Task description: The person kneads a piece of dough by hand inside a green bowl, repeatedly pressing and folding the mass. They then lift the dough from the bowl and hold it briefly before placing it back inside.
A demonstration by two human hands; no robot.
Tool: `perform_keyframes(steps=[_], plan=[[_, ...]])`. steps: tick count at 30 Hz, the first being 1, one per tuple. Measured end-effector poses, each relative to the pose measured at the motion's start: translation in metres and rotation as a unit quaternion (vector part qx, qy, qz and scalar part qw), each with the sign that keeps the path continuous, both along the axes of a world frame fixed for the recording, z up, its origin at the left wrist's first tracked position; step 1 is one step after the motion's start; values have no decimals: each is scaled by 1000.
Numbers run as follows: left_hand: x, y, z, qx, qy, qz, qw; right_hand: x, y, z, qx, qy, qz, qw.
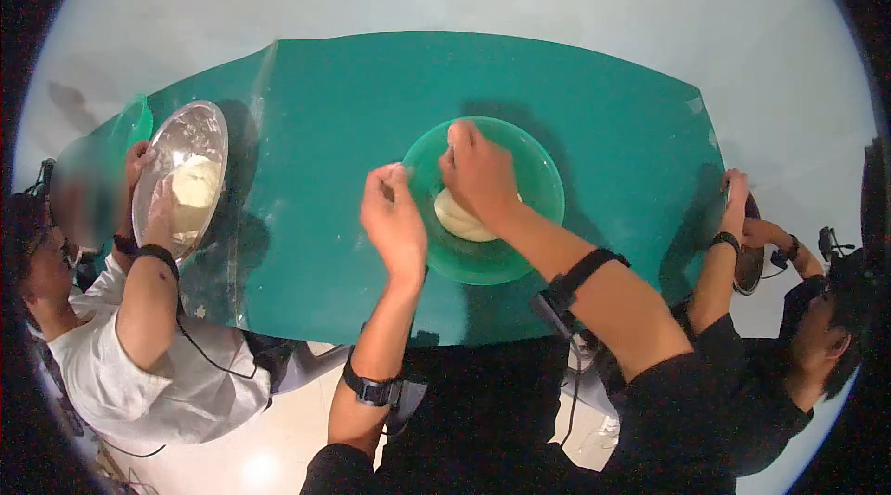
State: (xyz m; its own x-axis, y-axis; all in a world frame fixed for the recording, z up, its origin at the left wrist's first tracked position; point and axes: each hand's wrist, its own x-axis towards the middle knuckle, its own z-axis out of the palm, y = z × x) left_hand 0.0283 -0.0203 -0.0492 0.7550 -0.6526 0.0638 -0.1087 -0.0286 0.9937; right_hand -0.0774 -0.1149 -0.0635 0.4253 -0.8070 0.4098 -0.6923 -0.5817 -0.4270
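Note:
A green translucent bowl point(543, 231) stands on the green table, with a smooth lump of pale dough point(457, 217) inside it. My right hand point(481, 178) is above the bowl, its fingers curled together near the far side; it covers part of the dough. At the bowl's left rim is my left hand point(393, 224), with thumb and fingertips pressed together. Whether those fingertips touch the rim cannot be made out. Anything small between the fingers of either hand is too small to see.
On the left, a person in a white top works at a tilted metal bowl point(206, 117) holding pale dough point(197, 183). A person in black on the right handles another bowl point(748, 265) at the table's edge. A clear sheet's edge point(257, 124) crosses the green table point(334, 105).

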Motion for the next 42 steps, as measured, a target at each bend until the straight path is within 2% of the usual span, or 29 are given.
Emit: perform_keyframes(steps=[1,4,5,7,10,13,16,19,22,25,28,31,34,37,42], plan=[[-3,-2,4,-22,-10,-2,1000,2,-6,-2,-13,-17,-19,1000],[-5,0,9,34,-90,-9,995,5,-8,-6,10,-81,-58,995],[-1,0,5,36,-105,-14,994,3,-7,-3,110,-135,-53,983],[4,-4,-9,42,-129,-17,991,-6,-7,1,305,-230,-32,924],[0,4,-6,52,-181,7,982,-52,-9,4,202,37,25,978],[-8,4,-2,69,-122,21,990,-81,10,10,156,214,71,962],[-20,5,-12,14,-82,54,995,-88,28,19,130,111,38,985],[-21,16,-17,2,-149,40,988,-86,36,27,196,-5,22,980],[-20,22,-22,12,-153,24,988,-74,48,20,248,-154,15,956],[-25,19,-24,12,-121,12,993,-47,44,-1,291,-126,3,948],[-28,19,-21,0,-124,2,992,-18,42,-9,132,-173,3,976],[-25,16,-26,-8,-116,10,993,-25,27,3,142,-125,-18,982],[-23,24,-11,-9,-2,-16,1000,-50,7,-10,163,-36,-72,983],[-20,28,-9,-24,28,-14,999,-59,9,0,189,0,-26,982],[-14,31,2,-2,18,-32,999,-66,27,40,197,-88,120,969]])
